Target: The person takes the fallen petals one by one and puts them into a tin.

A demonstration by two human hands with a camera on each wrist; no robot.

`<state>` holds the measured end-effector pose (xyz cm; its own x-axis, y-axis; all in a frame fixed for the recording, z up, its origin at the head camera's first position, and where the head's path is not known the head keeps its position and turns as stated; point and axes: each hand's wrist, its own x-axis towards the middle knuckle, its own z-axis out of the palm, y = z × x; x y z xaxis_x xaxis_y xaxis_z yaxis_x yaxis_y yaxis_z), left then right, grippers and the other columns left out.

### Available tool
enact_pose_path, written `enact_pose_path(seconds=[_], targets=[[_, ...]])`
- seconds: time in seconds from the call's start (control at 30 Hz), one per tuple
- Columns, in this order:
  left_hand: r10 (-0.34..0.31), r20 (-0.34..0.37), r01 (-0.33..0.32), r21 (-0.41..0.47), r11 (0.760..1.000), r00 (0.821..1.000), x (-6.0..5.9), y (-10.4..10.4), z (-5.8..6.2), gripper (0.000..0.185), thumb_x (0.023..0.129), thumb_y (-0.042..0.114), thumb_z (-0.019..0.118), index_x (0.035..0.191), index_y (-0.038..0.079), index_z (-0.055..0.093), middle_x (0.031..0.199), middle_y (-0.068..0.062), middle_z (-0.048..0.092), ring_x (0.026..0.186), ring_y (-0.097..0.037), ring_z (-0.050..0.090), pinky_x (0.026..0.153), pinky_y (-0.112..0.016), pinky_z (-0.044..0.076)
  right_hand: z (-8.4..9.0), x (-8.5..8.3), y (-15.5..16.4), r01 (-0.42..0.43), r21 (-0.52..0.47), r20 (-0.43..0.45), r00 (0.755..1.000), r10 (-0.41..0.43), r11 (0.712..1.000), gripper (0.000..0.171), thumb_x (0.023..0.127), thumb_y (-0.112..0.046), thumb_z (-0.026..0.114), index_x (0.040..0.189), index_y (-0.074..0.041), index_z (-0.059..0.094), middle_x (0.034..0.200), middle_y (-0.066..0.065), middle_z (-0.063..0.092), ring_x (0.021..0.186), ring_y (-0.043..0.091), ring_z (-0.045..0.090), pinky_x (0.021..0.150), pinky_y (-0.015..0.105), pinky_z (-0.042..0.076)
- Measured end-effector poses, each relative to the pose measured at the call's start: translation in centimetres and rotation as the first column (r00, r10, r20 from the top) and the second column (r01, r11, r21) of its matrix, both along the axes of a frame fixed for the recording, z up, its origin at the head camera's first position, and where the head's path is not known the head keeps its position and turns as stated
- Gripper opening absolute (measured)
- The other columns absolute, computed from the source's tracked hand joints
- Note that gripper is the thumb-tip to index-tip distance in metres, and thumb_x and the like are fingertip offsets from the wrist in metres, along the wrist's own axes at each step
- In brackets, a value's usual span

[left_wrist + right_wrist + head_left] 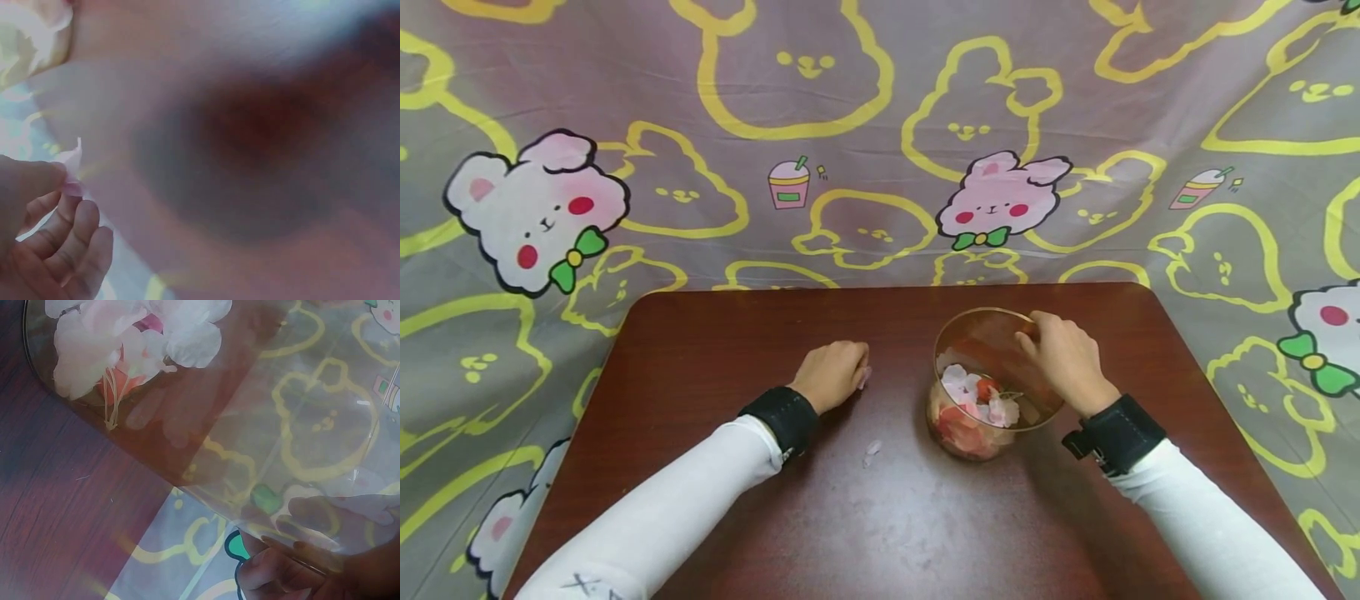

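A tinted clear glass bowl with a gold-coloured rim stands on the table at the right of the head view. Inside it lie white, pink and red flower petals, some with thin stamens showing in the right wrist view. My right hand grips the bowl's right rim, thumb inside and fingers outside. To the left of the bowl, my left hand pinches a pale pink petal between thumb and forefinger, just above the tabletop. Another pale petal lies on the table between that hand and the bowl.
The dark red-brown wooden table has rounded far corners. Behind and beside it hangs a cloth printed with yellow outlines and cartoon animals. Each wrist wears a black strap.
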<state>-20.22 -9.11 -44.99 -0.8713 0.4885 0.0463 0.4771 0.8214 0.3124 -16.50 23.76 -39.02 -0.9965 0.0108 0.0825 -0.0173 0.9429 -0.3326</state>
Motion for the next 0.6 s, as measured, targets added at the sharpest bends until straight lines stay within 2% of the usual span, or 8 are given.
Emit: enact_pose_path(seconds=[0.17, 0.3, 0.47, 0.6], targets=[[-0.009, -0.066, 0.012, 0.044, 0.999, 0.998, -1.0, 0.9, 3.3, 0.016, 0.096, 0.018, 0.066, 0.08, 0.016, 0.063, 0.073, 0.003, 0.063, 0.069, -0.013, 0.061, 0.061, -0.035, 0.051, 0.1, 0.0, 0.0, -0.002, 0.003, 0.004, 1.0, 0.002, 1.0, 0.017, 0.096, -0.022, 0.068, 0.092, -0.006, 0.063, 0.07, 0.009, 0.06, 0.061, 0.025, 0.056, 0.048, 0.033, 0.037], [-0.033, -0.119, 0.04, 0.063, 0.997, 0.992, -1.3, 2.3, 5.9, 0.016, 0.098, 0.02, 0.065, 0.083, 0.015, 0.064, 0.076, 0.002, 0.063, 0.07, -0.012, 0.06, 0.061, -0.032, 0.049, 0.1, 0.1, 0.1, -0.002, -0.001, 0.001, 1.0, 0.002, 1.0, 0.017, 0.096, -0.022, 0.068, 0.092, -0.006, 0.063, 0.07, 0.009, 0.061, 0.062, 0.026, 0.057, 0.048, 0.034, 0.037], [-0.074, -0.167, 0.089, 0.085, 0.992, 0.983, -0.9, 4.6, 8.9, 0.015, 0.099, 0.024, 0.064, 0.086, 0.015, 0.064, 0.078, 0.002, 0.062, 0.07, -0.013, 0.058, 0.061, -0.031, 0.047, 0.1, 0.1, 0.0, -0.006, -0.003, -0.003, 1.0, 0.006, 1.0, 0.017, 0.095, -0.022, 0.068, 0.091, -0.006, 0.063, 0.07, 0.009, 0.061, 0.062, 0.026, 0.058, 0.048, 0.034, 0.037], [-0.127, -0.181, 0.146, 0.092, 0.985, 0.975, -0.2, 6.6, 10.7, 0.015, 0.099, 0.024, 0.065, 0.087, 0.015, 0.065, 0.079, 0.001, 0.061, 0.073, -0.013, 0.057, 0.063, -0.03, 0.047, 0.2, 0.1, -0.1, -0.006, -0.005, -0.002, 1.0, 0.006, 1.0, 0.017, 0.096, -0.021, 0.068, 0.09, -0.007, 0.063, 0.069, 0.008, 0.06, 0.061, 0.026, 0.058, 0.048, 0.034, 0.037]])
